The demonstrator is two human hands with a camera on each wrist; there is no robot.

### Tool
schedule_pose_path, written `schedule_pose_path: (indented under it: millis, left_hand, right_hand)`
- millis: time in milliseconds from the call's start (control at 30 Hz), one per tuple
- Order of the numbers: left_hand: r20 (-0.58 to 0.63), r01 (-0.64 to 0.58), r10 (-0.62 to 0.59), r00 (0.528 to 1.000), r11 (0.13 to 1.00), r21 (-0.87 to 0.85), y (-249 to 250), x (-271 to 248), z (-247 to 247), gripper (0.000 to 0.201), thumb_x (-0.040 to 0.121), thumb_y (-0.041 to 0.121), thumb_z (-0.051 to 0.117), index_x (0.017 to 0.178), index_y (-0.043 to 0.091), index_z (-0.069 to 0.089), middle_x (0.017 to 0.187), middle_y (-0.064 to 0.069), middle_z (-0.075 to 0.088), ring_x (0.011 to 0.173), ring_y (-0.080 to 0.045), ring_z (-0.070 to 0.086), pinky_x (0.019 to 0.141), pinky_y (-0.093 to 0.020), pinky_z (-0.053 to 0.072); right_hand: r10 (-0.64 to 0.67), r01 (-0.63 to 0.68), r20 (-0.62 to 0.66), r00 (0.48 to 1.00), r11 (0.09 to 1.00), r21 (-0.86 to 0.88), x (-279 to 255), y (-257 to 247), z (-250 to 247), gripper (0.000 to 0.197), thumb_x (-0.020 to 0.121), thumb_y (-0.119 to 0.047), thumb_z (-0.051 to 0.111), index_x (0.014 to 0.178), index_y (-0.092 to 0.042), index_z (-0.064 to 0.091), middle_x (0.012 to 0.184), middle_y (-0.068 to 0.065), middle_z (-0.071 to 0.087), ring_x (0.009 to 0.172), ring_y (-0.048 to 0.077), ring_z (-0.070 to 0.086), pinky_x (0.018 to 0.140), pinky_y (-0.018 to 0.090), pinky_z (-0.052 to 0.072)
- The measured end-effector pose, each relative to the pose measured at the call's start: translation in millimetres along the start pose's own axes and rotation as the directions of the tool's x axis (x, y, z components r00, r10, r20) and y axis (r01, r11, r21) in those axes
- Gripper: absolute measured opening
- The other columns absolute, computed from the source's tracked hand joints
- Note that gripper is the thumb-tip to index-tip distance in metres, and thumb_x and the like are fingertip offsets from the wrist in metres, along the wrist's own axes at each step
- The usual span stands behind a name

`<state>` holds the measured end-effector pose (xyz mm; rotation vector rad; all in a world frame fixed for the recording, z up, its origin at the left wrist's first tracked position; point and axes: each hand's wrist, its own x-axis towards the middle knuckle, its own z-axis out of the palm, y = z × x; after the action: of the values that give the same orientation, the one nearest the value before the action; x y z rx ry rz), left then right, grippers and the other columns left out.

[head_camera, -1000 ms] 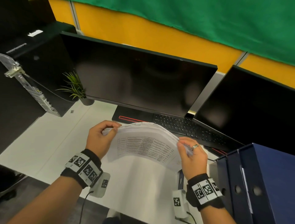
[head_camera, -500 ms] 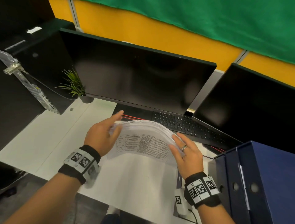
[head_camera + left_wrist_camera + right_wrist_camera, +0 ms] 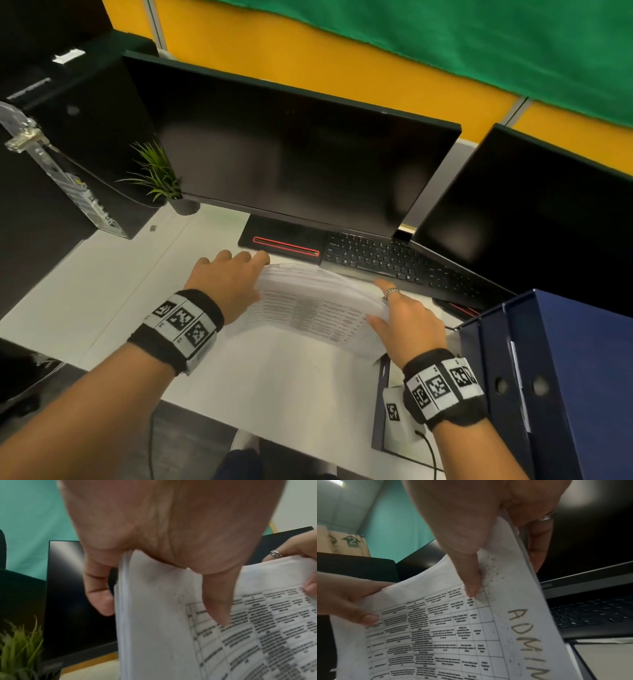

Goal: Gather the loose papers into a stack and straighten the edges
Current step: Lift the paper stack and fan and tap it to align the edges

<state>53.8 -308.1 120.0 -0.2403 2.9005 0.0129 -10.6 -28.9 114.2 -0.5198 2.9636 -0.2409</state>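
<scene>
A stack of printed papers [image 3: 315,301] with a table on its top sheet arches between my two hands, over the white desk [image 3: 102,291] and just in front of the keyboard [image 3: 387,260]. My left hand [image 3: 239,270] holds its left edge; in the left wrist view the thumb [image 3: 217,601] lies on the front sheet [image 3: 154,628] and the fingers [image 3: 97,591] sit behind the edge. My right hand [image 3: 394,308], with a ring, holds the right edge. Its thumb [image 3: 471,582] presses the front sheet [image 3: 436,628], which reads "ADMIN", and its fingers are behind.
Two dark monitors [image 3: 291,164] [image 3: 534,212] stand behind the keyboard. Blue binders [image 3: 565,377] stand upright at the right, close to my right wrist, with a dark folder [image 3: 380,411] lying beside them. A small potted plant [image 3: 157,178] and a black computer case [image 3: 78,113] are at the left.
The stack has gone down and forward toward the keyboard with both hands. The fingers, curled over its edges a second ago, now lie straighter along its sides.
</scene>
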Motion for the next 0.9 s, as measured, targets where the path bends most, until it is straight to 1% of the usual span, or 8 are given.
schedule_pose_path:
  millis: [200, 333, 433, 500, 600, 667, 767, 900]
  left_hand:
    - [0.074, -0.101, 0.101, 0.992, 0.995, 0.000, 40, 16, -15, 0.067, 0.087, 0.061, 0.056, 0.141, 0.031, 0.030, 0.143, 0.005, 0.049, 0.131, -0.025, 0.047, 0.108, -0.058, 0.036]
    - [-0.180, -0.230, 0.214, 0.960, 0.970, -0.074, 73, 23, -27, 0.021, 0.096, 0.043, 0.054, 0.110, 0.028, 0.051, 0.112, 0.005, 0.066, 0.104, -0.024, 0.063, 0.084, -0.039, 0.048]
    - [-0.334, -0.193, 0.060, 0.941, 0.903, -0.383, 57, 19, -33, 0.026, 0.089, 0.041, 0.065, 0.082, 0.026, 0.044, 0.076, 0.007, 0.060, 0.076, -0.026, 0.060, 0.060, -0.033, 0.037]
    - [-0.353, -0.217, -0.069, 0.933, 0.674, -0.706, 34, 18, -33, 0.023, 0.080, 0.032, 0.077, 0.079, 0.021, 0.058, 0.068, 0.005, 0.064, 0.069, -0.027, 0.062, 0.058, -0.037, 0.046]
    - [-0.304, -0.276, -0.103, 0.947, 0.222, -0.935, 20, 17, -31, 0.022, 0.082, 0.009, 0.078, 0.103, 0.014, 0.072, 0.093, -0.001, 0.077, 0.085, -0.012, 0.073, 0.073, -0.027, 0.059]
    - [-0.265, -0.252, -0.090, 0.960, 0.130, -0.959, 26, 20, -25, 0.026, 0.089, 0.008, 0.069, 0.115, 0.007, 0.068, 0.101, 0.006, 0.077, 0.095, -0.005, 0.072, 0.079, -0.020, 0.058]
    - [-0.315, -0.278, -0.167, 0.934, 0.213, -0.937, 35, 24, -16, 0.018, 0.098, 0.010, 0.057, 0.115, 0.005, 0.063, 0.091, 0.018, 0.072, 0.086, 0.014, 0.066, 0.071, -0.003, 0.048]
    - [-0.445, -0.352, -0.301, 0.844, 0.314, -0.881, 34, 13, 0, 0.016, 0.098, 0.014, 0.058, 0.111, 0.023, 0.059, 0.102, 0.019, 0.066, 0.091, 0.015, 0.063, 0.075, -0.006, 0.050]
  right_hand:
    - [0.000, -0.002, -0.030, 1.000, 0.999, -0.055, 1, -8, -3, 0.020, 0.096, -0.038, 0.054, 0.111, -0.026, 0.059, 0.093, -0.004, 0.069, 0.084, 0.020, 0.065, 0.068, 0.030, 0.052]
    - [-0.134, 0.127, -0.358, 0.924, 0.991, -0.043, 2, -17, -27, 0.009, 0.086, -0.027, 0.070, 0.094, -0.023, 0.068, 0.080, -0.002, 0.069, 0.073, 0.023, 0.067, 0.061, 0.032, 0.054]
    - [-0.002, 0.185, -0.659, 0.753, 0.960, 0.208, 5, -7, -44, 0.047, 0.081, -0.031, 0.073, 0.125, -0.021, 0.058, 0.126, 0.002, 0.059, 0.119, 0.020, 0.055, 0.102, 0.037, 0.045]
    - [0.246, 0.150, -0.678, 0.693, 0.870, 0.469, 7, -1, -45, 0.092, 0.072, -0.031, 0.080, 0.148, -0.014, 0.031, 0.152, 0.006, 0.032, 0.142, 0.017, 0.028, 0.119, 0.025, 0.021]
    - [0.367, 0.169, -0.273, 0.889, 0.292, 0.942, 15, -4, -30, 0.115, 0.065, -0.014, 0.088, 0.152, -0.027, 0.014, 0.152, 0.004, 0.036, 0.138, 0.016, 0.040, 0.113, 0.039, 0.037]
    - [0.248, 0.077, -0.067, 0.966, -0.032, 0.997, 21, -11, -27, 0.090, 0.063, -0.015, 0.086, 0.141, -0.018, 0.041, 0.131, 0.008, 0.062, 0.117, 0.023, 0.062, 0.098, 0.050, 0.050]
    - [0.245, 0.074, -0.079, 0.966, 0.029, 0.997, 22, -18, -38, 0.031, 0.077, -0.004, 0.075, 0.105, -0.016, 0.070, 0.098, -0.005, 0.076, 0.092, 0.014, 0.073, 0.079, 0.038, 0.061]
    - [0.222, 0.224, -0.248, 0.943, 0.128, 0.966, 11, -14, -34, 0.031, 0.080, 0.003, 0.071, 0.095, -0.024, 0.070, 0.093, -0.015, 0.076, 0.091, 0.007, 0.072, 0.070, 0.022, 0.059]
